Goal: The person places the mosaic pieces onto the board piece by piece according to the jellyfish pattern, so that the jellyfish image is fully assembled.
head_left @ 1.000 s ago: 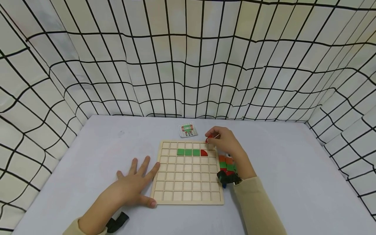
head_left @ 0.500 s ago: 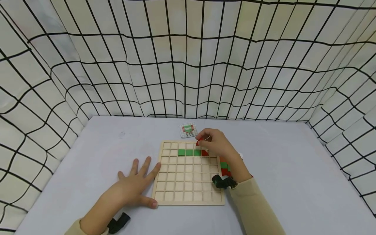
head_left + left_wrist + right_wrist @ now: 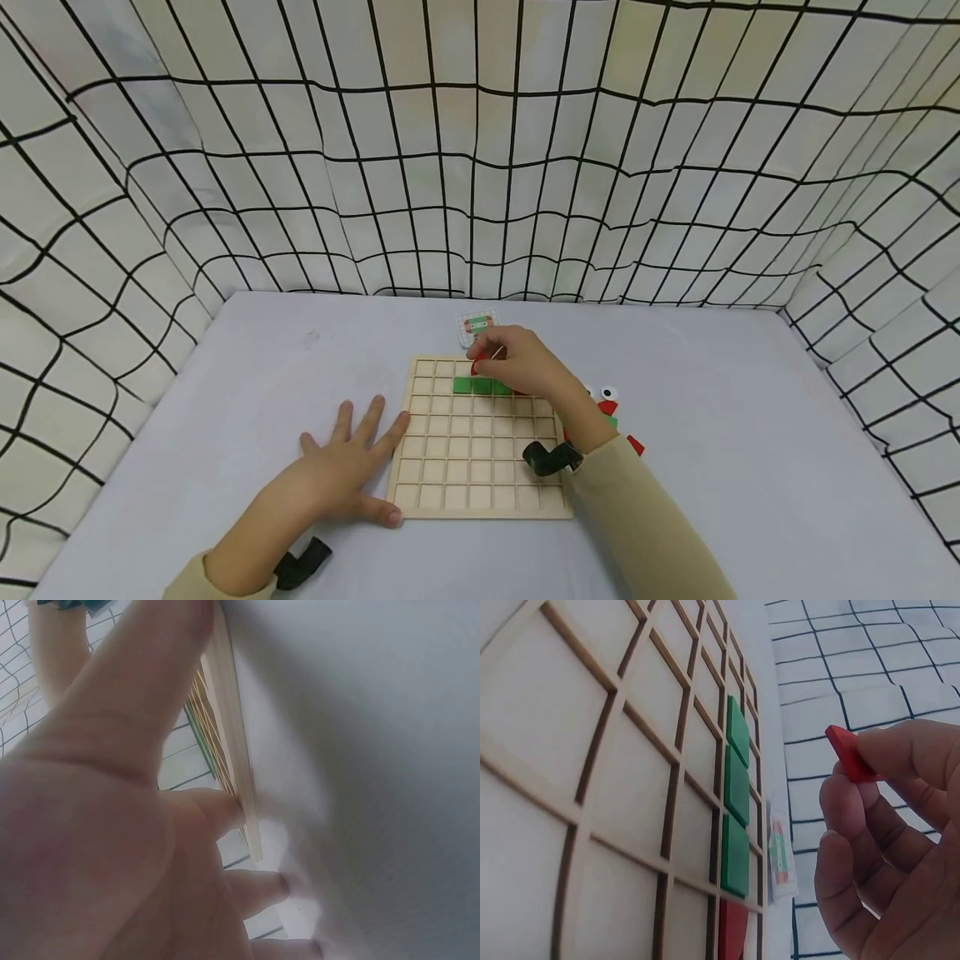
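A wooden grid board lies on the white table. Three green square tiles sit side by side in one of its rows, and a red tile follows at their right end, mostly hidden from the head view. My right hand pinches another red tile between thumb and index finger, held over the board's back row. My left hand lies spread on the table by the board's left side, its thumb and index finger touching the frame.
Behind the board lies a small picture card, partly covered by my right hand. Loose red pieces and an eye piece lie right of the board, some behind my forearm. Black-lined white walls enclose the table.
My right hand has moved left with the red tile, from the board's back right corner to above the green tiles. It now covers part of the card. The left hand stays in place.
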`<state>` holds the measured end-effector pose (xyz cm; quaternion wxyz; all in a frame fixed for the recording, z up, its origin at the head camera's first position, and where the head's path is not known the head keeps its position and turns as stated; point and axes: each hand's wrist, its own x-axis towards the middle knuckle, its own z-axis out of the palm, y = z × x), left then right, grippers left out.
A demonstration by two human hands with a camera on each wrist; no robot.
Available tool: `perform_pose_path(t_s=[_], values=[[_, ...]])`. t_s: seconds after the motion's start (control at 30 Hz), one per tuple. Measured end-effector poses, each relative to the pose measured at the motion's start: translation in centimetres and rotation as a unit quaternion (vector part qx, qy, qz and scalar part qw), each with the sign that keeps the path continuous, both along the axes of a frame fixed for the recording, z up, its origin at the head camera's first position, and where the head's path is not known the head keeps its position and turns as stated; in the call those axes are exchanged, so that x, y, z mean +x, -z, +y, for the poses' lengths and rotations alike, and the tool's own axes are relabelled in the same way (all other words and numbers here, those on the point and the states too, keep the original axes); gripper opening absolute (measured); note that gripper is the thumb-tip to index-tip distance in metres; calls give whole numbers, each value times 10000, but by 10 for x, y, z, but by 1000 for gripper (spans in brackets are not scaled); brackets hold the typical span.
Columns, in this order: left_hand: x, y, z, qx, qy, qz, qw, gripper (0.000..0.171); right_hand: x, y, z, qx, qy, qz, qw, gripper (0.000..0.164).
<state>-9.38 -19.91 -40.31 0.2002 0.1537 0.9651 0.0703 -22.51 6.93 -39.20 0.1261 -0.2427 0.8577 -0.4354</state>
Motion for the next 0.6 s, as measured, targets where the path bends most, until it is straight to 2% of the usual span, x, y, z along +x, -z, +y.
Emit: perform_pose_path(t_s=[0.3,0.6], values=[[1,-2,-2,81,6,-30,10000,127,-8,3,-28,120,-397,131,9991,18],[2,-4,-2,115,41,-29,9999,126,-8,11,-47,260,-445,25,9987,10]])
